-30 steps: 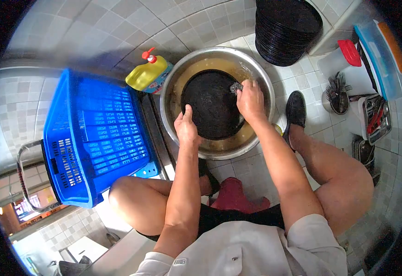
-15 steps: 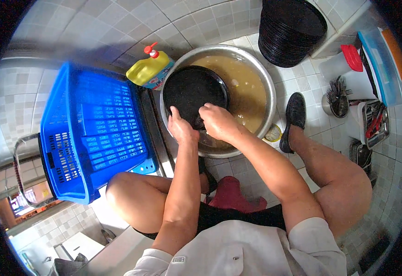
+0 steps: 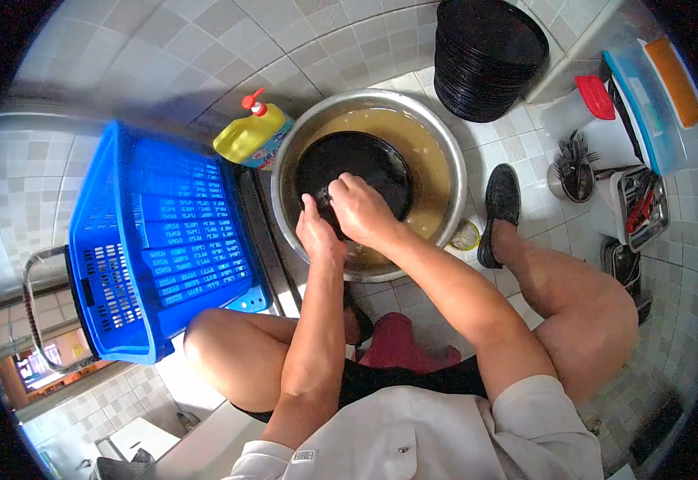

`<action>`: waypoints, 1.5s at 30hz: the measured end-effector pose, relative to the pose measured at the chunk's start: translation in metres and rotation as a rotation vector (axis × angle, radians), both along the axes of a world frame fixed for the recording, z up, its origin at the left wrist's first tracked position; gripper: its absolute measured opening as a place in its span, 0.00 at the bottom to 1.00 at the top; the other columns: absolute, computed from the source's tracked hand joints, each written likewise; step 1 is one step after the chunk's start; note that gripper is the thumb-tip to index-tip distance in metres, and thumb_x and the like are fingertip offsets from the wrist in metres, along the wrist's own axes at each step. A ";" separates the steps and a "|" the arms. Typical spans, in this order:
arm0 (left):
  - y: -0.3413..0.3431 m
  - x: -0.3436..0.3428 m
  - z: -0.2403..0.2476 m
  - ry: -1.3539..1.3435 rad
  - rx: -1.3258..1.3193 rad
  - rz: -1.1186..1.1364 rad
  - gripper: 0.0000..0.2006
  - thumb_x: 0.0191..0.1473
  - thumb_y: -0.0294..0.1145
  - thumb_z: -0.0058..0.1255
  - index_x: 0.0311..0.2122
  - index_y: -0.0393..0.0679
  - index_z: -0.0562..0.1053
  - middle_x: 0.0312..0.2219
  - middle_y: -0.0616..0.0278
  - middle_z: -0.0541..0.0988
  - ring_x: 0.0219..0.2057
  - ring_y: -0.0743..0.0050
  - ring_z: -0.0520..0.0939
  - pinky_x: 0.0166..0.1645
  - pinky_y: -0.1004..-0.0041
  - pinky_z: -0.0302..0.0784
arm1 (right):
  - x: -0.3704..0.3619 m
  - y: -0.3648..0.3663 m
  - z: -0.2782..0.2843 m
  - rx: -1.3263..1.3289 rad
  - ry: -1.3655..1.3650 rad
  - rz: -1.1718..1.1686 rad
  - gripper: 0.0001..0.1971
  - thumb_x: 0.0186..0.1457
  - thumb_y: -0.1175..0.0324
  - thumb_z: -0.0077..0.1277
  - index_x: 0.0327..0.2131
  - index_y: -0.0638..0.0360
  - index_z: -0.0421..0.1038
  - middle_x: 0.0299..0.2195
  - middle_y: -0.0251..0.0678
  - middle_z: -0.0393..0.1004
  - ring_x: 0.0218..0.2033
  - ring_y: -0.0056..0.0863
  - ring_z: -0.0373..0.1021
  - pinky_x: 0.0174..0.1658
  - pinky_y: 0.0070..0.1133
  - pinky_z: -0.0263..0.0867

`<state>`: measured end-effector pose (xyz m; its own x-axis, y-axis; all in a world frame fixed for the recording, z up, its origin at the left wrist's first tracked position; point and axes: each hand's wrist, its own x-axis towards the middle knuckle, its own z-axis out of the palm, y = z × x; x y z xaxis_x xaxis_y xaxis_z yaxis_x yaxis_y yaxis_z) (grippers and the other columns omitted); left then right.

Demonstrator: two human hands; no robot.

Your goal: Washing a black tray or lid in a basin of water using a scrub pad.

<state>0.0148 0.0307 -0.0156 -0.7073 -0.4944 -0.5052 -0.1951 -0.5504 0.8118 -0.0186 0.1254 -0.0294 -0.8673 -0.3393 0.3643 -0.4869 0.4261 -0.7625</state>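
Black plate [image 3: 377, 164]: located inside the metal basin [image 3: 369, 99], over brownish water [image 3: 427, 172], nearer the basin's left edge. Left hand [image 3: 319, 230]: partly closed, gripping the plate's near-left edge, thumb on top. Right hand [image 3: 361, 210]: fingers curled, closed on a small dark scrubber [image 3: 324, 197] (mostly hidden) at the plate's surface. Yellow bottle [image 3: 241, 142]: just beside the basin's far-left edge. Plate stack [image 3: 489, 64]: on the floor [image 3: 517, 120], past the basin's far-right edge.
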 end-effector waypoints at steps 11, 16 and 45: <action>0.017 -0.008 0.025 -0.130 -0.177 -0.116 0.24 0.58 0.48 0.45 0.46 0.34 0.70 0.39 0.55 0.76 0.38 0.66 0.76 0.45 0.67 0.71 | -0.011 0.013 0.000 -0.053 -0.045 -0.022 0.03 0.49 0.77 0.44 0.28 0.64 0.62 0.30 0.51 0.66 0.34 0.52 0.66 0.37 0.40 0.63; 0.024 0.008 0.012 -0.111 -0.134 -0.148 0.24 0.57 0.45 0.48 0.43 0.28 0.69 0.39 0.51 0.76 0.39 0.65 0.77 0.45 0.67 0.72 | -0.059 0.056 -0.016 0.299 -0.132 -0.324 0.06 0.50 0.77 0.41 0.33 0.65 0.65 0.35 0.54 0.68 0.37 0.54 0.68 0.41 0.41 0.66; 0.001 -0.004 0.002 -0.146 -0.053 -0.121 0.27 0.57 0.58 0.41 0.35 0.37 0.71 0.27 0.63 0.73 0.27 0.72 0.73 0.30 0.70 0.70 | -0.010 0.020 0.003 -0.129 -0.236 0.279 0.06 0.44 0.74 0.52 0.28 0.65 0.72 0.28 0.46 0.73 0.32 0.46 0.71 0.35 0.33 0.67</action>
<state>0.0109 0.0319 -0.0137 -0.6845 -0.4386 -0.5824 -0.3750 -0.4733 0.7971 -0.0287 0.1454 -0.0267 -0.8134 -0.5383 0.2204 -0.3751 0.1959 -0.9060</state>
